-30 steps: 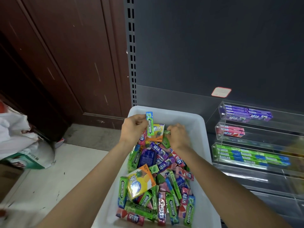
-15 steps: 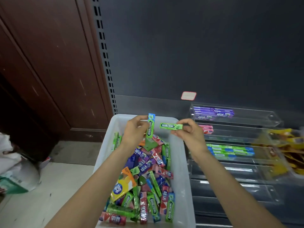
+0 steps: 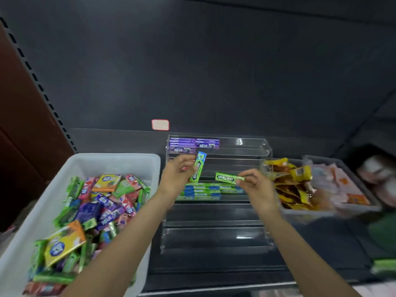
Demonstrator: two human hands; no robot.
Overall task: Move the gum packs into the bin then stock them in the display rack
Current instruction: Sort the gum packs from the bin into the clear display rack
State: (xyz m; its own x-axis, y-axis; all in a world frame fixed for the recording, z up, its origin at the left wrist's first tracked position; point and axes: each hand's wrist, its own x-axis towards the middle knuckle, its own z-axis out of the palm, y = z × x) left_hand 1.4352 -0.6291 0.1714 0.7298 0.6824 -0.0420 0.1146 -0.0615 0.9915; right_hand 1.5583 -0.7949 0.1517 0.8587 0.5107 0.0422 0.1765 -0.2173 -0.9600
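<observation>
Gum packs, one in each of your hands, are held up in front of the clear display rack [image 3: 216,213] on the shelf [image 3: 214,273]. Your left hand [image 3: 176,175] grips a green pack [image 3: 198,167] upright with its blue end at the top; the pack runs along the tips of your curled fingers [image 3: 187,160], on the side away from the palm, and stands clear of the hand above and below. Your right hand [image 3: 256,184] pinches a second green pack [image 3: 228,177] by its right end between thumb and fingertips [image 3: 246,174], so that the pack lies level and points left, most of its length free of the hand. Both packs hang just above the row of green packs [image 3: 205,190] already lying in the rack's middle tier, apparently so that like joins like. The level pack already matches the lie of that row; the upright one, by this judgement, needs a turn before it goes in. An end pinch leaves the pack's long body free to slide under the tier lip. Purple packs [image 3: 192,143] fill the left part of the top tier; the lower tiers look bare. The white bin [image 3: 19,239], to the left of the rack, holds the mixed heap of gum [image 3: 96,211] not yet stocked. A grey tray [image 3: 364,207] of yellow packets [image 3: 291,183] stands to the right.
</observation>
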